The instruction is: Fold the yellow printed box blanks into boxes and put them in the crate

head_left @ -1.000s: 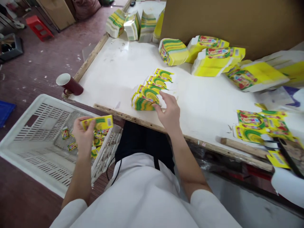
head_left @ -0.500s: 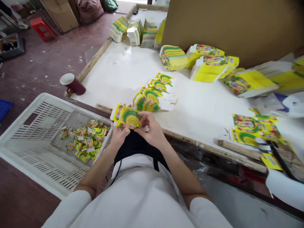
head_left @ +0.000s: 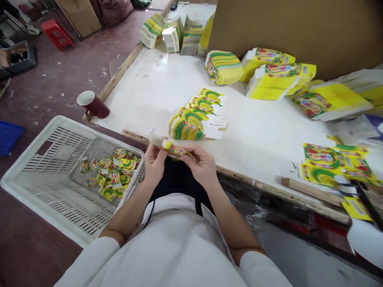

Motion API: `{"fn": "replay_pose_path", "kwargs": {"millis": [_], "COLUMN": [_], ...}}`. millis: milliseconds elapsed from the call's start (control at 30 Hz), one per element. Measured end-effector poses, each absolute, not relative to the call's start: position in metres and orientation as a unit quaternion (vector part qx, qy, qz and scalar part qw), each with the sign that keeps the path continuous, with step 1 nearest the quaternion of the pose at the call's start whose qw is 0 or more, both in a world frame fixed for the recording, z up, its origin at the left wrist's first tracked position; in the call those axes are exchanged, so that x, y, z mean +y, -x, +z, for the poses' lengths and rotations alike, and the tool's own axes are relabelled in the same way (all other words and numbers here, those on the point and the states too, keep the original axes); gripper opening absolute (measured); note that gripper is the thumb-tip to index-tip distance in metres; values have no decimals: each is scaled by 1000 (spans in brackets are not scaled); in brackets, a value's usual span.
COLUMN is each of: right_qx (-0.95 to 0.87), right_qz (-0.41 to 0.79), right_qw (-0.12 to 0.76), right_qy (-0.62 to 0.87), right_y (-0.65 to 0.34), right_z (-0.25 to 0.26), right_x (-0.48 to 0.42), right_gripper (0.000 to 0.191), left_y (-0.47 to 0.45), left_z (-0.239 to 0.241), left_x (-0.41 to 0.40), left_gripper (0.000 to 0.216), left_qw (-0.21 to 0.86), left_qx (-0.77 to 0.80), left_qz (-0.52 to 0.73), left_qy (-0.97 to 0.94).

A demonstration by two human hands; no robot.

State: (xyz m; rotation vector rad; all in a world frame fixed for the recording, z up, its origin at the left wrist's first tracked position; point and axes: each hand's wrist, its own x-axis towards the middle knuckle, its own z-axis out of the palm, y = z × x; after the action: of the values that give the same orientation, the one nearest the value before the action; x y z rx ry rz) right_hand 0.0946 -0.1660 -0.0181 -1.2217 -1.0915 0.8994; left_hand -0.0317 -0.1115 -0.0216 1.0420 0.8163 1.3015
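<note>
Both hands meet just in front of the table's near edge, over my lap. My left hand [head_left: 154, 162] and my right hand [head_left: 202, 165] each pinch one end of a small yellow and green printed carton [head_left: 176, 149], seen edge-on and partly folded. Just beyond it, on the white table [head_left: 155, 91], lies a fanned stack of flat cartons [head_left: 193, 119] of the same print. To my left stands a white plastic crate [head_left: 54, 159] with several folded small cartons [head_left: 110, 175] on its bottom.
A dark red cup [head_left: 92, 104] stands at the table's left corner. Piles of flat cartons [head_left: 269, 73] lie along the back by a brown cardboard sheet [head_left: 299, 28]. More printed cartons [head_left: 332, 163] and a wooden strip [head_left: 314, 191] lie at the right. A red stool [head_left: 56, 34] stands on the floor.
My left hand dropped a folded carton into the crate and came back. My right hand took a flat carton from the stack, and both hands now fold it edge-on.
</note>
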Motion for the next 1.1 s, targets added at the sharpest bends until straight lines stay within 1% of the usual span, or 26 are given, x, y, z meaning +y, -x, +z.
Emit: {"fn": "replay_pose_path", "kwargs": {"millis": [67, 100, 133, 167, 200, 300, 367, 400, 433, 500, 567, 600, 667, 700, 733, 767, 800, 867, 967, 1033, 1100], "right_qx": [-499, -517, -538, -563, -592, -693, -752, -767, -767, -722, -641, -606, -552, -524, -495, -467, -440, -378, -236, -171, -162], "right_qz": [339, 311, 279, 241, 196, 58, 9, -4, -11, -26, -34, -26, 28, 77, 134, 196, 263, 412, 613, 682, 712], "right_qw": [585, 580, 572, 558, 540, 470, 440, 438, 445, 492, 556, 583, 628, 647, 661, 667, 666, 644, 590, 565, 561], "right_qy": [542, 547, 553, 560, 566, 544, 491, 470, 461, 487, 528, 540, 548, 548, 548, 546, 542, 522, 470, 432, 390], "right_y": [-103, -107, -112, -118, -123, -136, -137, -134, -129, -116, -101, -95, -89, -88, -91, -95, -100, -110, -115, -110, -102], "right_z": [-19, -19, -19, -18, -17, -13, -12, -12, -14, -18, -25, -27, -29, -29, -27, -25, -21, -16, -16, -22, -30], "right_x": [-167, -167, -168, -169, -169, -168, -168, -168, -169, -173, -178, -181, -184, -185, -184, -183, -180, -173, -163, -161, -164], "right_gripper": [15, 13, 13, 15, 18, 27, 28, 27, 26, 26, 30, 31, 25, 22, 24, 30, 36, 42, 38, 39, 49], "left_y": [41, 47, 55, 63, 71, 91, 92, 87, 81, 66, 54, 50, 48, 49, 51, 53, 55, 58, 59, 58, 58], "left_z": [-31, -33, -32, -28, -22, 3, 15, 18, 18, 11, 1, -4, -11, -13, -14, -14, -14, -12, -12, -13, -15], "left_x": [-108, -105, -101, -97, -93, -83, -85, -88, -93, -103, -112, -115, -117, -117, -117, -117, -118, -120, -125, -127, -126], "left_gripper": [31, 28, 30, 38, 52, 97, 112, 114, 111, 94, 79, 76, 77, 80, 82, 85, 88, 89, 83, 74, 66], "left_qw": [570, 563, 564, 570, 577, 556, 506, 482, 466, 453, 452, 451, 443, 436, 428, 420, 412, 396, 369, 350, 344], "left_qx": [383, 391, 386, 369, 345, 293, 313, 331, 354, 403, 437, 443, 438, 433, 426, 414, 396, 347, 292, 284, 292], "left_qz": [568, 557, 538, 513, 486, 388, 290, 240, 202, 181, 221, 250, 291, 299, 299, 294, 287, 276, 281, 304, 326], "left_qy": [-453, -469, -494, -525, -558, -674, -750, -775, -786, -774, -745, -733, -726, -730, -739, -752, -769, -804, -836, -839, -831]}}
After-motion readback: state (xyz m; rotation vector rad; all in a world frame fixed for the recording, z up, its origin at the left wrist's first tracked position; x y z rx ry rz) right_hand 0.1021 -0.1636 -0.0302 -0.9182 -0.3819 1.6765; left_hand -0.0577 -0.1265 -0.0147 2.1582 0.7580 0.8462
